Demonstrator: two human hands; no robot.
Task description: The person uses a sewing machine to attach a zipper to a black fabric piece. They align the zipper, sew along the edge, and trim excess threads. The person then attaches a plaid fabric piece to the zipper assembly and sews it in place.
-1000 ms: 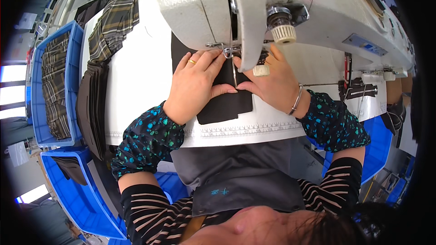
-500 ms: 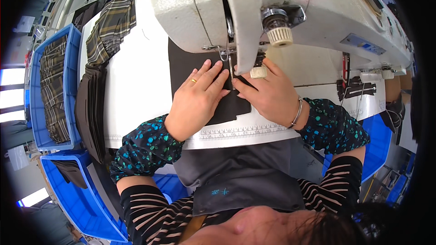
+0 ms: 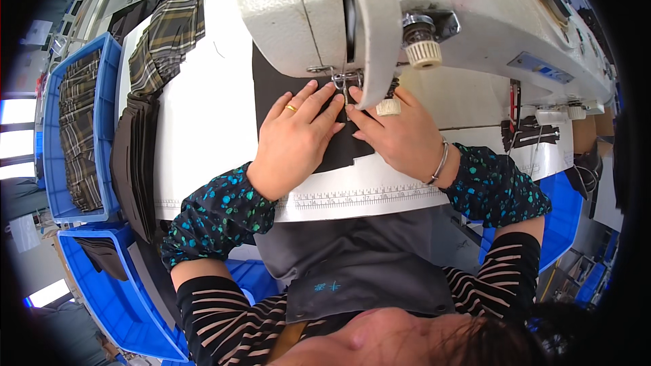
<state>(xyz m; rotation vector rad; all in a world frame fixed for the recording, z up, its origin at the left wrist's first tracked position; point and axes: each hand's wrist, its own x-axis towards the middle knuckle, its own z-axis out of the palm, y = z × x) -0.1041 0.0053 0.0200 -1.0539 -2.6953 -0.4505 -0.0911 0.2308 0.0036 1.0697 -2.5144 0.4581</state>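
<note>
Under the needle and presser foot [image 3: 348,80] of a white sewing machine [image 3: 271,30] lies a dark brown fabric piece [image 3: 266,74]. A zipper [image 3: 346,98] with pale metal teeth runs along it toward me. Left of the zipper, my left hand [image 3: 295,137] rests flat on the fabric, fingers stretched toward the foot, a ring on one finger. My right hand [image 3: 407,137] lies on the fabric's right side, fingers spread and fingertips close to the zipper. The machine's thread-tension knob [image 3: 388,106] partly covers its fingers. Neither hand grasps anything.
A stack of dark fabric pieces [image 3: 133,163] and plaid fabric [image 3: 166,37] lie left on the white table [image 3: 203,115]. Blue crates [image 3: 108,129] stand beyond the left edge. A printed ruler strip [image 3: 359,198] follows the front edge. More zippers [image 3: 529,133] lie at the right.
The fabric has slid a little farther away from me under the presser foot. Both hands, still flat on it, have moved slightly with it.
</note>
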